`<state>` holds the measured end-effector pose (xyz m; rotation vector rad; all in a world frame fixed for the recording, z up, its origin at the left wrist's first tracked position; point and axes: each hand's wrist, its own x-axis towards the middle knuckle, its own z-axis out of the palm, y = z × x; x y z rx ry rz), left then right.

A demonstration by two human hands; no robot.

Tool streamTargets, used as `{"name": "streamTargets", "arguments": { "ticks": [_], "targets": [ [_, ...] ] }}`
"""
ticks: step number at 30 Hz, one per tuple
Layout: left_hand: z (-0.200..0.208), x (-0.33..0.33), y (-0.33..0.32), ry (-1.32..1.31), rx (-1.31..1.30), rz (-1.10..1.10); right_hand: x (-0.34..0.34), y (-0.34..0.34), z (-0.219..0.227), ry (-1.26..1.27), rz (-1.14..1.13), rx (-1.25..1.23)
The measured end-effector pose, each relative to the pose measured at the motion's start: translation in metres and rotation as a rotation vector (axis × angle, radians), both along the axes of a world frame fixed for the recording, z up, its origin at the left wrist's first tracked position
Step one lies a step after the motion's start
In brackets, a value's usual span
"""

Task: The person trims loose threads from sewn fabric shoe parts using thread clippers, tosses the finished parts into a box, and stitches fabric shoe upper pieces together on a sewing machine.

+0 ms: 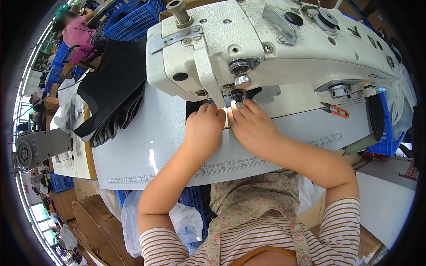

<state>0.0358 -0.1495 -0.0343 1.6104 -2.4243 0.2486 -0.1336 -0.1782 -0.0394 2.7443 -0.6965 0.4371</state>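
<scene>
Both hands are close together under the head of a white sewing machine (284,40), right by its presser area. My left hand (205,126) has its fingers curled and pressed together; a strip of black material (191,109) shows just beyond it. Beside it, almost touching, my right hand (250,126) is bent with its fingers drawn in below the silver knob (243,81). Whatever the fingertips pinch is hidden by the hands and the machine. Orange-handled thread snips (335,110) lie on the machine bed to the right of my right hand.
A stack of black cut pieces (113,84) hangs at the table's left. The pale tabletop (128,155) has a ruler strip (230,165) along its near edge. A blue basket (133,20) stands behind, another machine's grey motor (33,150) at left. A person in pink (75,31) sits far left.
</scene>
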Motion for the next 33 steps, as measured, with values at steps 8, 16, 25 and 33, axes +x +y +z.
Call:
{"name": "streamTargets", "arguments": {
  "ticks": [8, 16, 25, 33],
  "targets": [
    [-0.002, 0.002, -0.004, 0.005, 0.024, 0.019, 0.004, -0.003, -0.002, 0.011, -0.026, 0.026],
    [-0.002, 0.005, -0.008, 0.073, -0.01, -0.014, 0.005, -0.003, -0.008, -0.052, -0.026, -0.014],
    [-0.001, 0.007, -0.009, 0.081, 0.048, -0.065, -0.009, -0.012, 0.011, -0.07, 0.022, 0.032],
    [-0.004, 0.005, -0.009, 0.039, 0.041, -0.048, -0.03, -0.045, 0.018, 0.143, -0.047, -0.078]
  ]
}}
